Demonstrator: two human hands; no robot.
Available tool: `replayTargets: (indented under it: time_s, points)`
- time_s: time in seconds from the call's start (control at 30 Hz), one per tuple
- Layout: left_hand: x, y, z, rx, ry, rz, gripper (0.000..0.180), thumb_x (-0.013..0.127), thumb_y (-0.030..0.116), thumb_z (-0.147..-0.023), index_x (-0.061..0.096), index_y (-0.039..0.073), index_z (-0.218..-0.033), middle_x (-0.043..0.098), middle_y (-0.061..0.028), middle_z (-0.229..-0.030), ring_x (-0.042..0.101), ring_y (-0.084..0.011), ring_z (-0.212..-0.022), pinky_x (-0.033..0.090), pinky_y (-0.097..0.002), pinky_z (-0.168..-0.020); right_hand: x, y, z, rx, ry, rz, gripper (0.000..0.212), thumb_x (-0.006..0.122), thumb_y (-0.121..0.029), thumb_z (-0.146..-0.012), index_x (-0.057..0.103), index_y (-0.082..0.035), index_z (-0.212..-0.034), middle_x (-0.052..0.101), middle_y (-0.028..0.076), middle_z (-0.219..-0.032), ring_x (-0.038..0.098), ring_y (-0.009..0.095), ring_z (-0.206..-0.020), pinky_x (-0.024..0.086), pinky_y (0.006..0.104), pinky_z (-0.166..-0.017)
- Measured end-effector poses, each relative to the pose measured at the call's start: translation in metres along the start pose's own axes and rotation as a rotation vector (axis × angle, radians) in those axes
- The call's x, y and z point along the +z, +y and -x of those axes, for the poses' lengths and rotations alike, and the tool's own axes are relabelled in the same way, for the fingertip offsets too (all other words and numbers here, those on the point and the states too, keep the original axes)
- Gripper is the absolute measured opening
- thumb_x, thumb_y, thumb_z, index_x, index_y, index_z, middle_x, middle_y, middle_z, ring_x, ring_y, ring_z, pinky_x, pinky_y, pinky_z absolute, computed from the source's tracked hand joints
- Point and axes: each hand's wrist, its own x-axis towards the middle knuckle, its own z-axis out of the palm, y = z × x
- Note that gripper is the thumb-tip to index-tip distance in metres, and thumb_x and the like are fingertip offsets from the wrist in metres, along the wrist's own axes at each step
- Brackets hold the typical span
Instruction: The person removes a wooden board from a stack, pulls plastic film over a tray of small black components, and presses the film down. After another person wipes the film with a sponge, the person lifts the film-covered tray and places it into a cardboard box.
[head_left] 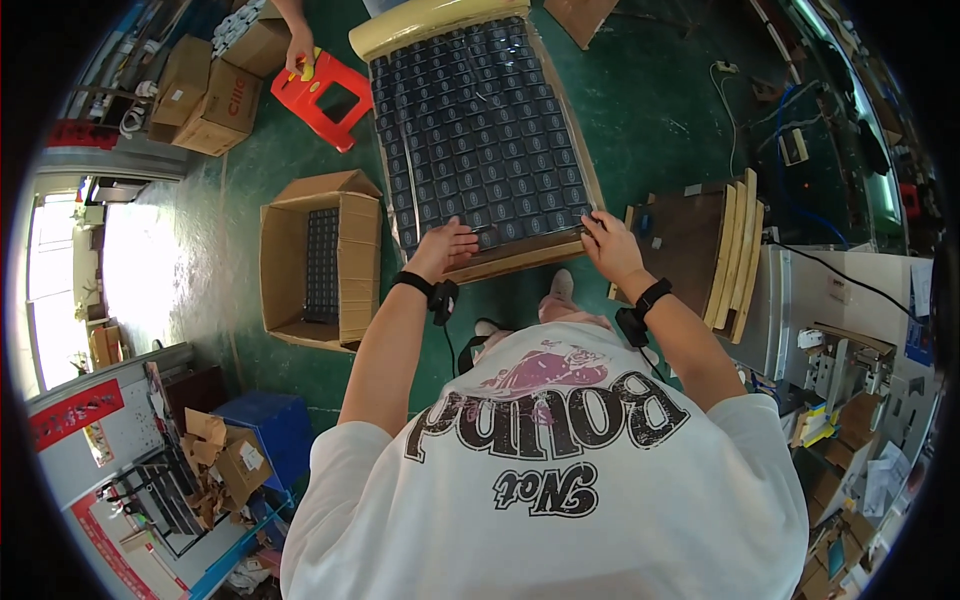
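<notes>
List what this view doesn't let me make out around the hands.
All in the head view:
Right hand: contact too small to tell whether it pinches anything.
Wooden-edged panel: whatever supports it, hidden by the panel itself.
Cardboard box: its floor under the black pieces, hidden by them.
Co-worker's hand: the body, cut off by the top edge.

A person I am monitoring from a distance is wearing a loose white short-sleeved T-shirt, its front displaying a pink graphic on the far side and bold black lettering nearer. Black wristbands are carrying small black units, left and right, trailing thin dark cables. Farther off, pinkish trousers and pale shoes are showing.
</notes>
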Motion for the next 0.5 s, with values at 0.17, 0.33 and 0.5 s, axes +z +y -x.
replayTargets:
  time_s: [0.17, 0.33, 0.5]
  points:
    - [-0.062, -0.013, 0.013, -0.019, 0.134, 0.082, 0.046, 0.038, 0.041, -0.090, 0.046, 0.000, -0.109, 0.058, -0.0112, -0.100, 0.057, -0.0208, -0.088, 0.046, -0.0299, -0.075, -0.002, 0.000, 0.001, -0.009, 0.002, 0.007, 0.029, 0.053, -0.023, -0.080, 0.058, -0.007, -0.104, 0.051, 0.011, -0.107, 0.050, 0.028, -0.099, 0.043, 0.0387, -0.080]
    - [-0.089, -0.019, 0.027, -0.063, 0.314, -0.035, 0.041, 0.039, 0.038, -0.089, 0.050, 0.002, -0.105, 0.058, -0.0126, -0.099, 0.057, -0.0222, -0.085, 0.046, -0.0328, -0.073, -0.001, 0.001, 0.000, -0.018, -0.011, 0.000, 0.029, 0.053, -0.023, -0.080, 0.058, -0.007, -0.104, 0.051, 0.011, -0.106, 0.050, 0.029, -0.098, 0.043, 0.0387, -0.080]
    - [-0.080, -0.024, 0.042, 0.348, 0.707, -1.181, 0.032, 0.047, 0.032, -0.085, 0.053, 0.005, -0.102, 0.057, -0.0141, -0.102, 0.055, -0.0266, -0.087, 0.045, -0.0389, -0.075, 0.001, 0.000, 0.002, -0.017, 0.007, 0.006, 0.029, 0.053, -0.023, -0.080, 0.058, -0.007, -0.103, 0.052, 0.011, -0.106, 0.050, 0.029, -0.098, 0.043, 0.0388, -0.080]
